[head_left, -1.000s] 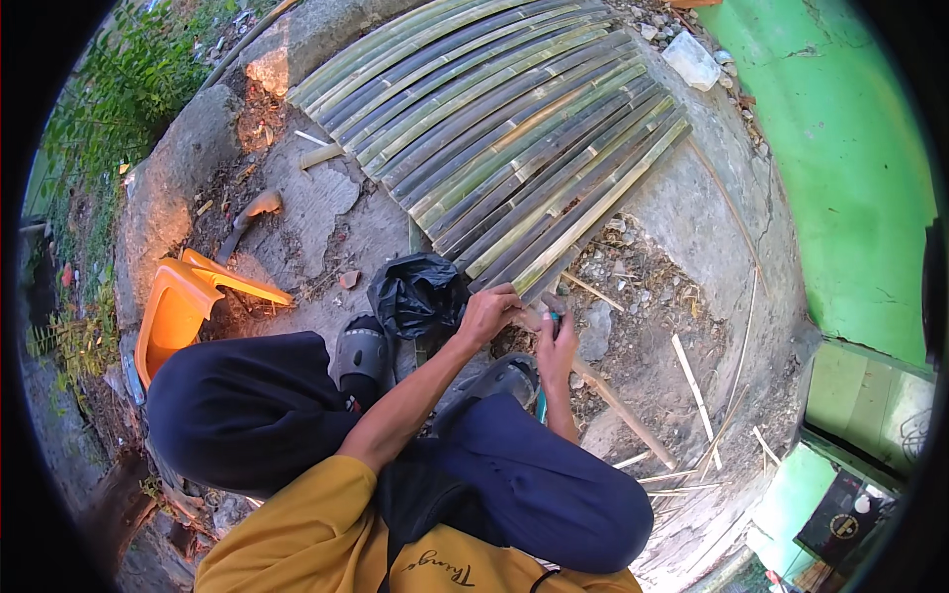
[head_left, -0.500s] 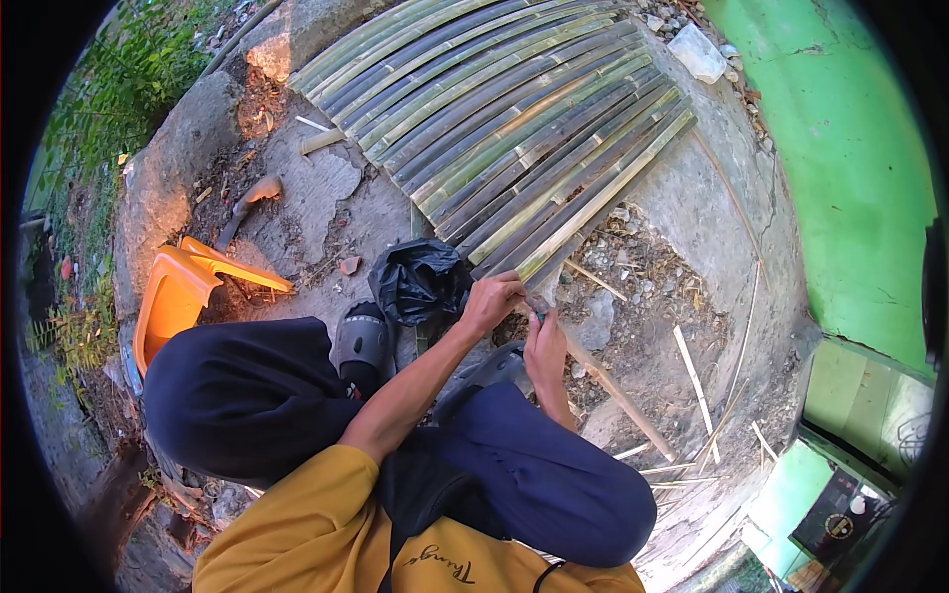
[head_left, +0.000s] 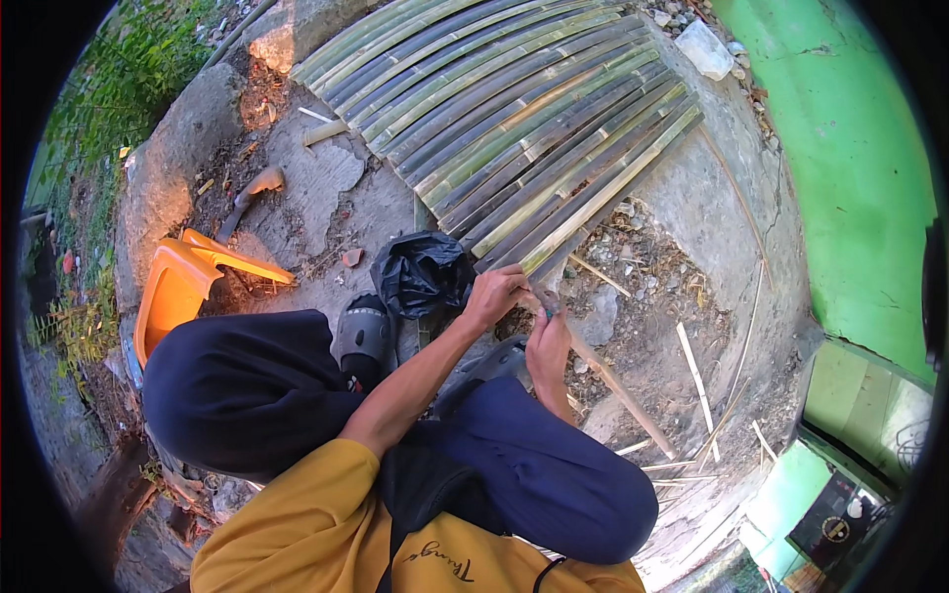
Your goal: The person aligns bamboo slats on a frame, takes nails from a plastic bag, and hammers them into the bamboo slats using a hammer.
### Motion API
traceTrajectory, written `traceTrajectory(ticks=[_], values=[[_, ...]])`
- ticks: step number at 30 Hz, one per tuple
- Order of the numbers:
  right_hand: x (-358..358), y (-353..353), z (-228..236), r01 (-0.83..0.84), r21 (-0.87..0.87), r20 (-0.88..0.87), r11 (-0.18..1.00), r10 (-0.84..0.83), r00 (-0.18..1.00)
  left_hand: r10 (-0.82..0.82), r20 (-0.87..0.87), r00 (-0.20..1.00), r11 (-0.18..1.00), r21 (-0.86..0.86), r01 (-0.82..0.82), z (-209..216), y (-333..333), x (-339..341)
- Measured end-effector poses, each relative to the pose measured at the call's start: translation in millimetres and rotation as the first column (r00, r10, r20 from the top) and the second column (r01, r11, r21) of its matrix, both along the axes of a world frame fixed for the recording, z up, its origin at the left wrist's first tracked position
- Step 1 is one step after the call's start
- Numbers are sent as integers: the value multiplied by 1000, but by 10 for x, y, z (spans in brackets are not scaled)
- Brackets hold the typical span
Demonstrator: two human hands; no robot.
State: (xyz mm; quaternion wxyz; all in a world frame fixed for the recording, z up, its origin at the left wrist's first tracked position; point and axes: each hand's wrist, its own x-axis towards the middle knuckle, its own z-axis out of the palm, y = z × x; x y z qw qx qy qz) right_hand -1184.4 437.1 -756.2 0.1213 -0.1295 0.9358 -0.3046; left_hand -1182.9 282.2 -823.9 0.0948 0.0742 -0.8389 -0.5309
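Dark and green split bamboo slats (head_left: 514, 128) lie side by side as a panel, reaching from the far side toward me. At the near end of its right-hand slats, my left hand (head_left: 497, 296) is closed in a pinch; what sits between its fingertips is too small to make out. Just right of it, my right hand (head_left: 548, 348) grips a small tool (head_left: 550, 304) with a grey and teal part showing above the fist; its exact kind is hidden. A black plastic bag (head_left: 420, 275) sits left of my left hand, close to my shoe (head_left: 364, 331).
A wooden stick (head_left: 625, 395) lies right of my right hand, with thin bamboo strips (head_left: 698, 381) beyond it. To the left are an orange plastic chair (head_left: 170, 296) and a wooden-handled blade (head_left: 259, 186). A green wall (head_left: 840, 168) bounds the right; a pale block (head_left: 704, 49) lies near it.
Both hands stay at the slat ends. My right hand and its tool have shifted slightly up and right; the whole view has moved a little.
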Motion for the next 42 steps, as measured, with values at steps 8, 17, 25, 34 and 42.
traceTrajectory(ticks=[8, 17, 25, 34, 42], values=[[8, -38, -45, 48, 45, 10, 998, -49, 999, -2, 18, 1000, 1000, -11, 2, -36, -65, 45], [-134, 160, -85, 582, -406, 631, 704, -244, 736, 2, 1, 1000, 1000, -3, -2, 16, -102, 47], [-137, 573, -133, 361, 4, 72, 933, -360, 930, -11, 14, 1000, 1000, -11, 11, 15, -108, 44], [-125, 602, -378, 143, 234, -64, 962, -132, 989, -23, 2, 1000, 1000, 13, 23, 93, -94, 22], [-73, 532, -285, 140, 103, -42, 985, -136, 990, -9, 2, 1000, 1000, 1, 9, 95, -93, 32]])
